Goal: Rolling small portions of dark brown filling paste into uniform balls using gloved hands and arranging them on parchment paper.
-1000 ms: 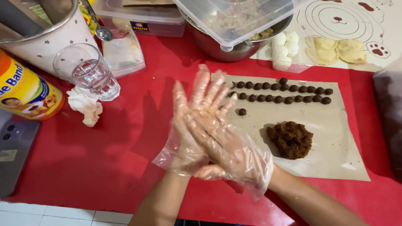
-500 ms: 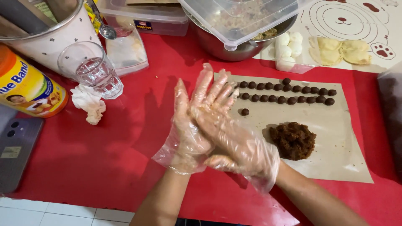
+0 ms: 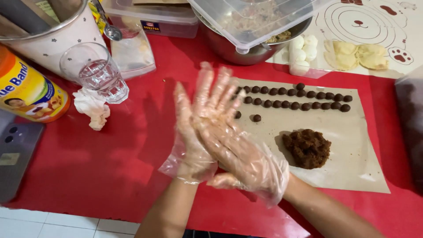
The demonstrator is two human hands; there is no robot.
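My left hand (image 3: pixel 187 145) and my right hand (image 3: pixel 240 152), both in clear plastic gloves, are pressed palm to palm above the red table cover (image 3: pixel 88 167). The right hand lies on top, fingers stretched toward the far left. Whatever may be between the palms is hidden. Just right of the hands a sheet of brown baking paper (image 3: pixel 357 132) carries a mound of dark brown dough (image 3: pixel 308 148). Two rows of small dark balls (image 3: pixel 299 99) line its far side, with two loose ones nearer the hands.
A drinking glass (image 3: pixel 97 75), a crumpled tissue (image 3: pixel 92 108) and an orange tin (image 3: pixel 26 92) stand at the left, a grey device (image 3: pixel 13 154) at the left edge. Behind are a metal bowl (image 3: pixel 233 50) under a clear plastic box (image 3: pixel 251 20), white dough balls (image 3: pixel 302 53) and pale dough pieces (image 3: pixel 357 55).
The palms have slid against each other, and the right hand's fingers now reach a little further up and left. Nothing on the paper has moved.
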